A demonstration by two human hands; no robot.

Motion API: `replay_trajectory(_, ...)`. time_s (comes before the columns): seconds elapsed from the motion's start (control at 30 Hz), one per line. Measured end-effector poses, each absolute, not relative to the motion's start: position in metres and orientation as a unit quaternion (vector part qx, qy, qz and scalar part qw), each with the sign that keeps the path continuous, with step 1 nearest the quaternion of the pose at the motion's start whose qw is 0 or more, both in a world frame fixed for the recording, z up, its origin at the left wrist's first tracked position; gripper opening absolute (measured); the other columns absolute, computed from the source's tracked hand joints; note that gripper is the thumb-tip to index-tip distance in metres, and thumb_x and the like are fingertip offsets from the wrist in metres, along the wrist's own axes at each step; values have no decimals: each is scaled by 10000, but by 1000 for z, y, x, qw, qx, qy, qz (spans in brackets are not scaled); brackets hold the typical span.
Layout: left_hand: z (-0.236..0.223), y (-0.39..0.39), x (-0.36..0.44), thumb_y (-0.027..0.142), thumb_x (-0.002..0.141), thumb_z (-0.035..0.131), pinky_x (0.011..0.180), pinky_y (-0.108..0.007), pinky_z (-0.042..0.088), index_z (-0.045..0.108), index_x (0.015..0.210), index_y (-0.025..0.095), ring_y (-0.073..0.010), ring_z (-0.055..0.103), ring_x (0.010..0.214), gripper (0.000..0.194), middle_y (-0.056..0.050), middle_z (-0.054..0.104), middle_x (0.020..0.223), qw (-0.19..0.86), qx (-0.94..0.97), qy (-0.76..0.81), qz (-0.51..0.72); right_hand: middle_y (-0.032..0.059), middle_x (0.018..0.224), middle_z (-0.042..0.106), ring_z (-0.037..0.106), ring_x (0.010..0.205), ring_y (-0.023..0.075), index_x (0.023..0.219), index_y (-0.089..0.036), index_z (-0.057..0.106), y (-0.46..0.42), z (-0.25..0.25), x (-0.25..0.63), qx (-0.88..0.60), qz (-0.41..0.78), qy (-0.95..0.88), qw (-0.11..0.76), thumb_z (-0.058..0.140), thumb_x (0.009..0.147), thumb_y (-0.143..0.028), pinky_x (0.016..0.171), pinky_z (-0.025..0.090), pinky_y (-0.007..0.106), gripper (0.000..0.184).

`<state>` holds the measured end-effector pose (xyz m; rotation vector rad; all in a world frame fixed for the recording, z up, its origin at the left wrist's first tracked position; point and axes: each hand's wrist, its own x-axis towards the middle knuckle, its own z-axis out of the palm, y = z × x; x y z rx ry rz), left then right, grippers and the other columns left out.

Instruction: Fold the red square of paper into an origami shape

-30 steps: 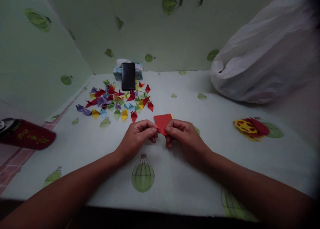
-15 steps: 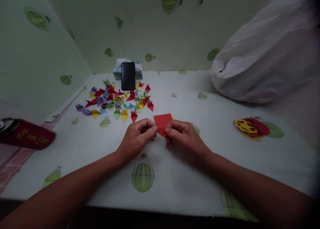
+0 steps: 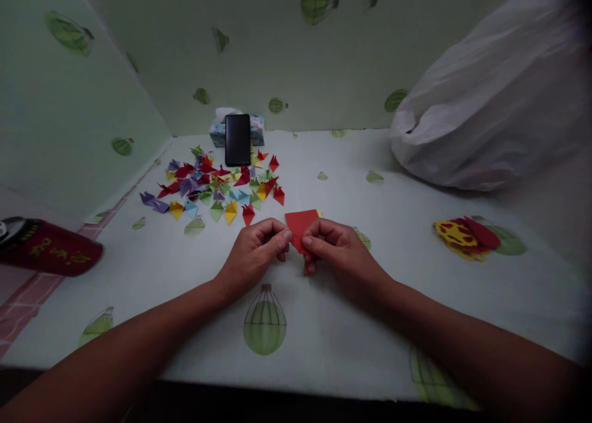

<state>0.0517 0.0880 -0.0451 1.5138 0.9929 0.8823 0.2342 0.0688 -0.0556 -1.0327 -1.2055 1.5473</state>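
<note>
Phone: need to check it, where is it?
Head view, far left-centre: the phone stands against a tissue box, behind the paper pile.

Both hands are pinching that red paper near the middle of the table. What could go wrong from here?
1. The left hand and right hand cover the near part of the red paper, so a crease there may go crooked unseen.
2. A yellow edge peeks out beside it; a second sheet might get caught in the fold.
3. The pile of folded paper pieces lies close behind; a forward sweep could scatter it.
</note>
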Motion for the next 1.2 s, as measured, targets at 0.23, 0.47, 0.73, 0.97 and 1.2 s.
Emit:
replay_trajectory(0.23,-47,87,54,382,858,696,608,-229,432,629,854,155,-92,551,609,237,27,608,694,588,585,416,374,-36,600,615,574,515,93,725,-183,563,68,-55,233,-429,601,-493,460,703,836,-338,557,481,251,237)
replay_trajectory(0.47,-48,84,55,355,856,687,561,-218,387,625,743,150,-87,505,575,242,31,573,607,571,600,425,364,-36,608,615,584,528,91,725,-187,541,65,-56,231,-419,612,-505,441,697,843,-354,563,478,246,257)
replay_trajectory(0.73,-43,84,54,398,898,622,546,-226,411,590,654,160,-87,509,515,342,20,592,564,564,604,438,354,-39,609,609,578,520,93,737,-193,528,63,-54,231,-413,631,-504,421,693,856,-372,555,472,246,271)
replay_trajectory(0.97,-48,88,53,473,956,533,606,-243,487,635,730,151,-113,596,578,406,-14,647,655,594,582,413,372,-37,618,619,577,511,92,738,-189,537,64,-56,232,-412,635,-476,448,710,852,-371,559,476,252,276)
replay_trajectory(1.2,-46,87,54,336,843,699,604,-227,474,655,814,149,-91,573,582,194,18,640,695,592,572,425,377,-34,631,622,587,524,101,747,-181,550,65,-61,233,-407,642,-454,465,700,872,-369,584,470,265,270)
